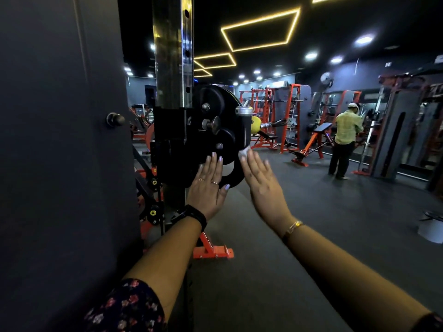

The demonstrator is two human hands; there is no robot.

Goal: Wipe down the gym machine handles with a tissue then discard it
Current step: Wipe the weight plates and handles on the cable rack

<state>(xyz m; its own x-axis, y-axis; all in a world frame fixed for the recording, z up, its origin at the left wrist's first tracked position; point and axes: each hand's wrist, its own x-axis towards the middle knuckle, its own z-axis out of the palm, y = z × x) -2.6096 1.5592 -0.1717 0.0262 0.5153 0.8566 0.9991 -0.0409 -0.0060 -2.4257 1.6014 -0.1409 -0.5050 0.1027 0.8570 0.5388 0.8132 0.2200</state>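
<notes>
A black machine handle (244, 130) with a silver cap stands upright beside a black pulley carriage (213, 130) on a steel column (172, 51). My right hand (261, 178) reaches up with straight fingers and presses a small white tissue (244, 153) against the handle's lower end. My left hand (208, 185) lies flat with straight fingers on the black carriage plate, just left of the handle. Most of the tissue is hidden behind my fingertips.
A dark panel (60, 140) fills the left side. An orange machine foot (213, 251) sits on the floor below my arms. Orange racks and benches (306, 140) stand farther back, where a person in a yellow shirt (345, 140) stands. Open grey floor lies to the right.
</notes>
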